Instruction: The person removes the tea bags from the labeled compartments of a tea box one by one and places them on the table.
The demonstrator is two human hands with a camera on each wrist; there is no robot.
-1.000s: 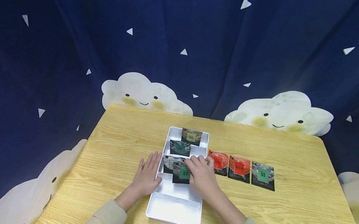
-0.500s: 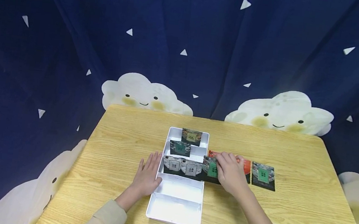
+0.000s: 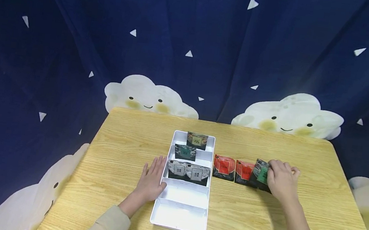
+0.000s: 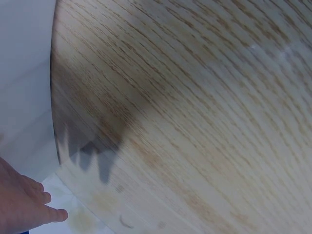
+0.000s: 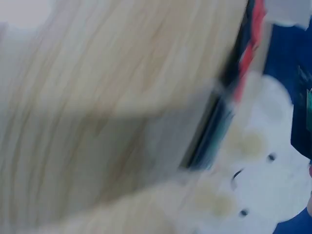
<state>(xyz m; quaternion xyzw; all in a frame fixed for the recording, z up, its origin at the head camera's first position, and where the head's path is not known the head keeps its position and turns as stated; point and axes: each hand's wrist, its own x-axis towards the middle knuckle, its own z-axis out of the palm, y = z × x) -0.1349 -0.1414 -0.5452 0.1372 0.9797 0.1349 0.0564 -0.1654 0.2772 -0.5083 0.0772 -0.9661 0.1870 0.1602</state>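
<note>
My right hand [image 3: 282, 180] pinches a black sachet with a green label [image 3: 261, 173] by its right edge. In the head view it overlaps the row of sachets on the table; a sliver of it shows at the right wrist view's edge. Under it lies another green-labelled sachet [image 5: 210, 134], mostly hidden from the head camera. Two red-and-black sachets, one [image 3: 224, 167] beside the tray and one [image 3: 244, 172] further right, lie to its left. My left hand [image 3: 150, 182], fingers straight, rests along the left side of a white compartment tray [image 3: 177, 227].
Two grey-labelled sachets [image 3: 195, 174] stand side by side in the tray's middle compartment. Behind them are a green-labelled sachet [image 3: 185, 152] and a yellow-labelled one [image 3: 196, 140]. The wooden table [image 3: 126, 134] ends at a dark blue curtain [image 3: 167, 32].
My right hand has carried the green-labelled sachet right, from over the tray past the red ones. The grey pair and red sachets are uncovered. My left hand stays put.
</note>
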